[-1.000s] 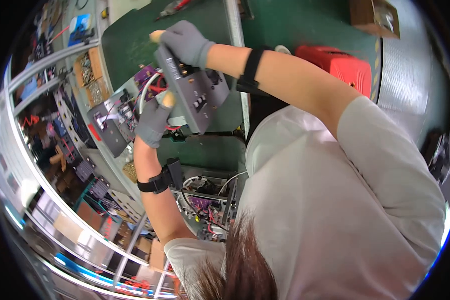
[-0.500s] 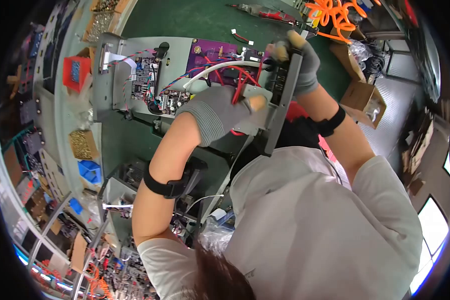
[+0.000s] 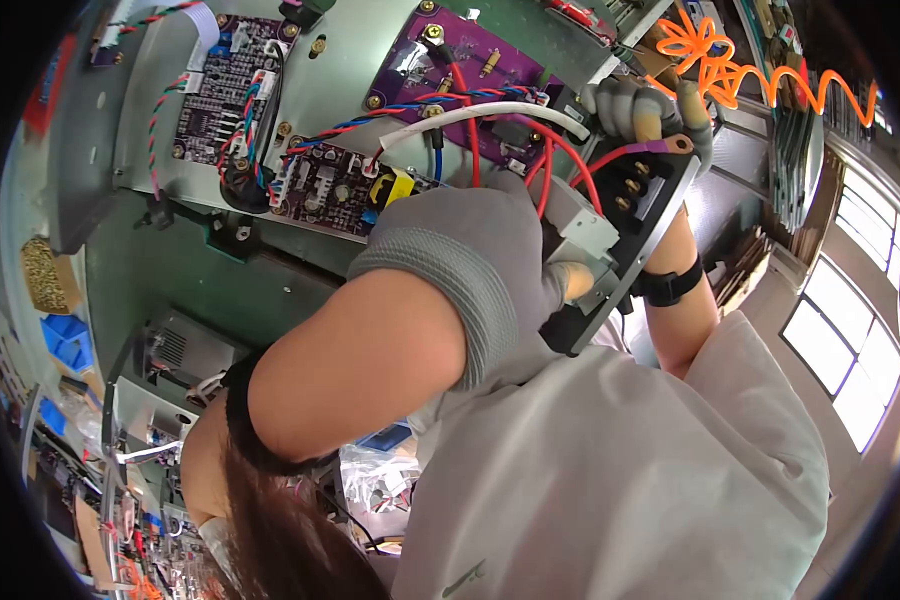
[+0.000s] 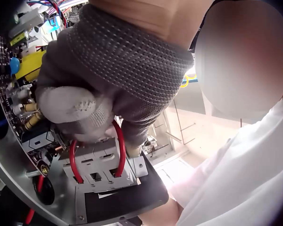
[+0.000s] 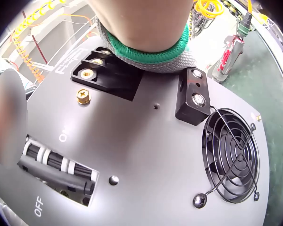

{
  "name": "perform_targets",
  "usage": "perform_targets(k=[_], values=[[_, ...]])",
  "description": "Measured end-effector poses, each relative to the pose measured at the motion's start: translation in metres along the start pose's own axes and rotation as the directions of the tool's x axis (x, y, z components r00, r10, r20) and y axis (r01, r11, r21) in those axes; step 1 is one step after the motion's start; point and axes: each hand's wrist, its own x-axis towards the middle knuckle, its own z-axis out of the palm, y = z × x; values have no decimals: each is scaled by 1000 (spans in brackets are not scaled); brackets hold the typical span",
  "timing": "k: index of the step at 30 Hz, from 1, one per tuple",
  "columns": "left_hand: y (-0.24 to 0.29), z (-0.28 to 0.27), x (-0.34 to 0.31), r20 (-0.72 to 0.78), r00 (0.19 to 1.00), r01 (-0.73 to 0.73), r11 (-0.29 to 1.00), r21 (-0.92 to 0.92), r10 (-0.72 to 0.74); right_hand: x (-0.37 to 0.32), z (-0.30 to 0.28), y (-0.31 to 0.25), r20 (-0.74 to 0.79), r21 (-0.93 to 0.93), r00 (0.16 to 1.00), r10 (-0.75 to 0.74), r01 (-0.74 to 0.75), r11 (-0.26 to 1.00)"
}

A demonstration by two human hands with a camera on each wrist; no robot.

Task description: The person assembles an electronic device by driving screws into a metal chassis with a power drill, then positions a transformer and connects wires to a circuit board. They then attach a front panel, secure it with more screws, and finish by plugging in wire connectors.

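A grey metal front panel (image 5: 137, 141) stands tilted at the end of an open chassis (image 3: 350, 60). The right wrist view shows its fan grille, black terminal block and breaker lever marked ON and OFF. Behind the panel, my gloved left hand (image 3: 460, 240) grips a whitish circuit breaker (image 4: 96, 169) with red wires running into it, fingers curled over the block and thumb along its side. My gloved right hand (image 3: 650, 115) reaches over the panel's far edge and holds it there, fingers bent on the inner side. A red cable's ring lug (image 3: 678, 145) is close beside those fingers.
Purple (image 3: 460, 60) and brown circuit boards (image 3: 325, 185) with twisted wires fill the chassis. An orange coiled hose (image 3: 710, 60) hangs at the upper right. A red-handled tool (image 5: 231, 56) lies on the green bench (image 5: 273, 99). Parts bins (image 3: 67, 340) line the left side.
The panel has turned from showing its face to showing its inner side to the head camera. Both hands stay on the assembly. The head view has come closer to the boards.
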Motion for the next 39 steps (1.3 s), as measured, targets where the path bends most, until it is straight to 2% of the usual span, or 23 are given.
perform_targets(k=[2, 4, 5, 9, 13, 15, 16, 17, 18, 20, 22, 24, 25, 26, 27, 28, 30, 32, 33, 36, 37, 38, 39], values=[[3, -3, -1, 57, 998, 20, 999, 42, -22, 1, 8, -2, -55, -1, 998, 28, -28, 1000], [1, 2, 0, 37, 999, 1, 999, 34, -2, 3, 17, -3, -181, -84, 983, 16, -31, 996], [1, 4, 1, 12, 1000, -10, 999, 37, 10, 0, 28, -7, -294, 1, 952, 83, -86, 996], [0, 4, 0, 106, 994, -30, 999, 41, 26, 1, 26, -5, -257, -1, 966, 37, -39, 999], [-3, 9, -16, -27, 995, -86, 976, 199, 93, -3, 37, -13, -264, -23, 962, 71, -80, 997], [-3, 13, -22, -63, 993, -78, 960, 267, 98, -11, 50, -22, -428, 346, 873, 235, -82, 935], [-5, 17, -22, -287, 944, -58, 937, 345, 164, -13, 49, -23, -431, 348, 870, 240, -86, 934], [-7, 21, -22, -489, 839, -17, 909, 416, 240, -13, 47, -23, -402, 329, 889, 219, -83, 941], [-8, 25, -22, -488, 840, -17, 911, 413, 237, -14, 44, -23, -369, 311, 908, 199, -81, 947], [-10, 21, -14, -532, 703, -137, 824, 549, 471, -13, 36, -19, -299, 277, 941, 161, -75, 958], [-15, 29, 0, -516, 723, -177, 845, 505, 460, -6, 24, -11, -203, 250, 972, 116, -63, 966], [-11, 34, 5, -501, 687, -114, 758, 642, 527, 0, 12, -1, -108, 224, 992, 70, -45, 974], [-1, 24, 0, -365, 833, -126, 784, 608, 416, 1, 6, 3, -63, 210, 997, 51, -36, 977], [4, 14, 0, -372, 833, -119, 789, 603, 409, -1, -6, 6, -55, 214, 997, 55, -42, 976], [7, 2, 3, -241, 892, -196, 807, 556, 383, -4, -22, 6, -40, 171, 997, 73, -65, 983], [8, -4, 7, -104, 928, -264, 827, 496, 359, 5, -7, 3, -23, 128, 996, 92, -88, 988], [5, 1, 12, -159, 912, -263, 839, 477, 377, 0, -10, 7, -61, 163, 996, 66, -56, 985], [0, 3, 11, -133, 864, -376, 800, 468, 485, 1, -3, 7, -400, -37, 915, 41, -61, 997], [-3, 6, 10, -152, 853, -390, 804, 449, 499, 1, -4, 6, -394, -34, 918, 44, -62, 997], [-6, 11, 10, -189, 820, -414, 787, 457, 541, 1, -21, 5, -5, 137, 998, 70, -69, 988], [-7, 12, 12, -193, 819, -413, 790, 453, 540, 8, -25, 11, 115, 175, 993, 2, -22, 984], [-8, 14, 15, -223, 808, -416, 797, 438, 545, 3, -27, 8, 119, 176, 993, 8, -29, 984], [-8, 15, 14, -255, 798, -418, 805, 421, 547, 1, -16, 1, -172, 214, 978, 116, -78, 974]])
